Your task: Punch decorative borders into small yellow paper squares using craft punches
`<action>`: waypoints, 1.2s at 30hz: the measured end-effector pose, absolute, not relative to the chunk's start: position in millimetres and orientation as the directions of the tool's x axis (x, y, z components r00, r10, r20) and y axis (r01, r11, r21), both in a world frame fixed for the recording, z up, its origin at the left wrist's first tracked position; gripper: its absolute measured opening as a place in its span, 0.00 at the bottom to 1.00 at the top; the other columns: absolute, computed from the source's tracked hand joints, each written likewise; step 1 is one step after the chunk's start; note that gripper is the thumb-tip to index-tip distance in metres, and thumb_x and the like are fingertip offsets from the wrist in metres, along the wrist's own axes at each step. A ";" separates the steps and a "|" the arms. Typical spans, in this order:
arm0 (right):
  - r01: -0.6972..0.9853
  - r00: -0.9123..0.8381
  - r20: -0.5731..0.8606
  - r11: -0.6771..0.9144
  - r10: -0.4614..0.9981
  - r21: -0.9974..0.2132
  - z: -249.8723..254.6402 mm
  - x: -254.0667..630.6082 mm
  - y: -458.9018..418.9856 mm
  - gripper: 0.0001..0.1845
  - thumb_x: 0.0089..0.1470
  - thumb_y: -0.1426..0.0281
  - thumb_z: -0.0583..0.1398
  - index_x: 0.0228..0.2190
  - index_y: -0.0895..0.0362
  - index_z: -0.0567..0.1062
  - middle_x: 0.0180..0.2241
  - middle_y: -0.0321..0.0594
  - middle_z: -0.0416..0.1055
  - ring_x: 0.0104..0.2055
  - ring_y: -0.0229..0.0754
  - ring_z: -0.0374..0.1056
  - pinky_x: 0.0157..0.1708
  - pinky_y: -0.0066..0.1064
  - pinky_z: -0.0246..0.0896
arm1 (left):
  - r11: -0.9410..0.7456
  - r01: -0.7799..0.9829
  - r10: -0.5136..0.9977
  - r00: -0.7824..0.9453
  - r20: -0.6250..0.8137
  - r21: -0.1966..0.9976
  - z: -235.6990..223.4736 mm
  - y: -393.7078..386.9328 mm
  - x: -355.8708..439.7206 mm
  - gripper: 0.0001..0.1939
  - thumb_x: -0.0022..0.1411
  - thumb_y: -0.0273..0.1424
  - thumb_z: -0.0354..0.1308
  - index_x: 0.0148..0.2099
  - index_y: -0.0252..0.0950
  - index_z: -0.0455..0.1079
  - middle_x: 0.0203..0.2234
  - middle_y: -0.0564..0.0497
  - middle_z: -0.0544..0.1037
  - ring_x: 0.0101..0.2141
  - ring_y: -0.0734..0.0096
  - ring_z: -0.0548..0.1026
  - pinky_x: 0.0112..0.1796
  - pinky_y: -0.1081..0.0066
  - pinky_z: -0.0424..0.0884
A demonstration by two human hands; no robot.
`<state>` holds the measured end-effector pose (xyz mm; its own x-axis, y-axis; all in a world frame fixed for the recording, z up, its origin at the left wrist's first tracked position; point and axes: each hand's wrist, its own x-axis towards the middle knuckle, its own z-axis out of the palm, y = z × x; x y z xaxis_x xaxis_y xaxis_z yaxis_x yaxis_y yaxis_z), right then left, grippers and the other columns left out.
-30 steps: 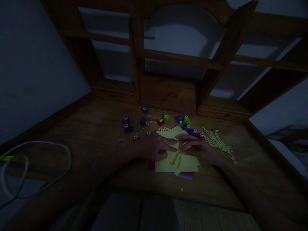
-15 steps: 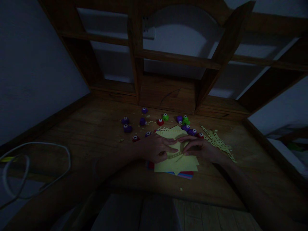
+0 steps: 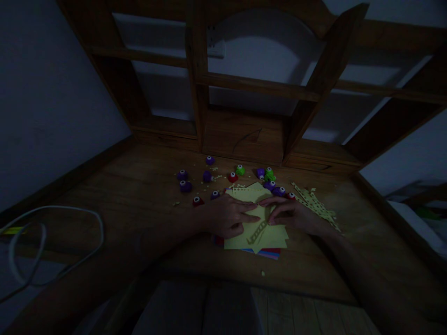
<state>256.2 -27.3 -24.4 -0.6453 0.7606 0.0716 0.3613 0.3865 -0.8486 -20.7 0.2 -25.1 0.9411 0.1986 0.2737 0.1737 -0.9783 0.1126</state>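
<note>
Work stage: Judged to be partway. A heap of perforated strips (image 3: 319,207) lay to the right of the right hand (image 3: 288,214), apparently finished pieces. Most of the visible yellow paper (image 3: 237,243) looked unpunched and so was judged as remaining.
Far edge: A row of holes (image 3: 244,189) ran along it. Whether this was the sheet's own margin or a separate strip could not be determined.
Strip in hand: One punched strip (image 3: 257,231) lay slantwise over the near half of the yellow paper, between the two hands, its upper end at the right fingertips.
Left fingers: Extended and spread over the paper, with clear gaps between them; the thumb side was bent inward. Nothing was seen pinched there.
Right fingers: Arched, the foremost reaching toward the left fingertips, the lower ones curled in at the strip's end. Contact was probable; whether they pinched it could not be told in the dim light.
Under the paper: Red, blue and pink-toned sheets (image 3: 268,254) showed at the near edge.
Punches: Purple, red and green craft punches (image 3: 185,186) stood or lay beyond and to both sides of the paper.
Debris: Small pale chips (image 3: 217,177) were scattered among the punches on the wooden tabletop (image 3: 146,172).
</note>
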 end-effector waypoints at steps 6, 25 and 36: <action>0.365 -0.648 0.053 0.371 0.760 -0.854 -22.8 259.6 -26.2 0.06 0.50 0.63 0.64 0.32 0.49 0.80 0.54 0.37 0.65 0.55 0.46 0.62 0.56 0.43 0.57 | -0.972 0.202 0.226 0.942 0.248 0.121 -19.0 -0.3 -21.3 0.24 0.58 0.29 0.50 0.57 0.45 0.66 0.59 0.49 0.63 0.54 0.63 0.68 0.49 0.64 0.67; 0.390 -0.665 0.010 0.358 0.747 -0.848 -16.2 265.0 -25.1 0.07 0.49 0.62 0.65 0.29 0.51 0.81 0.54 0.40 0.66 0.55 0.48 0.62 0.55 0.43 0.56 | -0.966 0.225 0.251 0.932 0.262 0.126 -18.7 -1.1 -21.7 0.24 0.57 0.29 0.51 0.56 0.47 0.67 0.58 0.51 0.65 0.50 0.65 0.72 0.47 0.67 0.67; 0.082 -0.074 0.049 0.055 0.996 -0.995 -22.3 260.0 -32.5 0.07 0.43 0.66 0.68 0.25 0.54 0.76 0.31 0.37 0.73 0.32 0.40 0.69 0.33 0.32 0.63 | -0.969 0.207 0.243 0.892 0.381 0.134 -26.3 -0.7 -15.3 0.23 0.63 0.35 0.49 0.60 0.40 0.62 0.56 0.48 0.67 0.51 0.66 0.70 0.51 0.65 0.66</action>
<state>260.0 -32.5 -22.3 -0.0739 0.9961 0.0488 0.0822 0.0548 -0.9951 -15.3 -0.7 -26.3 0.8922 0.2430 0.3807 0.2067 -0.9692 0.1343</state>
